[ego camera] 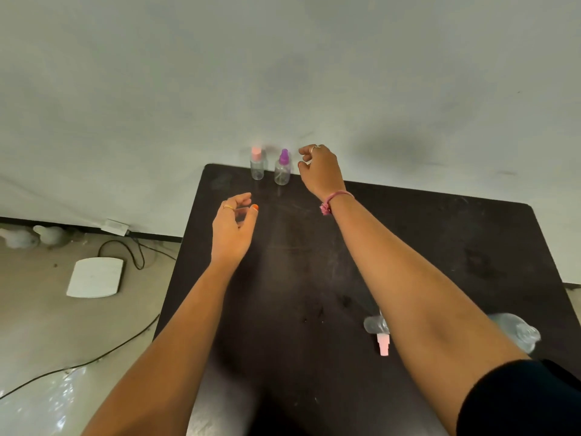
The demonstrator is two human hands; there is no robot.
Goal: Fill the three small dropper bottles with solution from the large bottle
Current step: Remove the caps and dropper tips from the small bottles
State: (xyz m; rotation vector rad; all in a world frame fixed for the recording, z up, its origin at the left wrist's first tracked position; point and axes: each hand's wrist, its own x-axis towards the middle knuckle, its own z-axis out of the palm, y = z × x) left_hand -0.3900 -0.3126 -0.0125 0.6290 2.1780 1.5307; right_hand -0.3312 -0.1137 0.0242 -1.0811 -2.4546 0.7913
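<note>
The right hand (319, 168) hovers just beside the purple-capped bottle (282, 168), fingers loosely curled, grasping nothing. The left hand (232, 226) is also released, nearer than this bottle.

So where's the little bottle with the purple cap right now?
The purple-capped bottle stands upright at the table's far edge, just right of the pink-capped bottle and just left of the right hand.

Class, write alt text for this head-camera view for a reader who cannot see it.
Two bare hands reach over a dark table: the right hand nears a purple-capped bottle standing beside a pink-capped bottle; the left hand hovers, holding nothing. A third small bottle lies near the right forearm.
</note>
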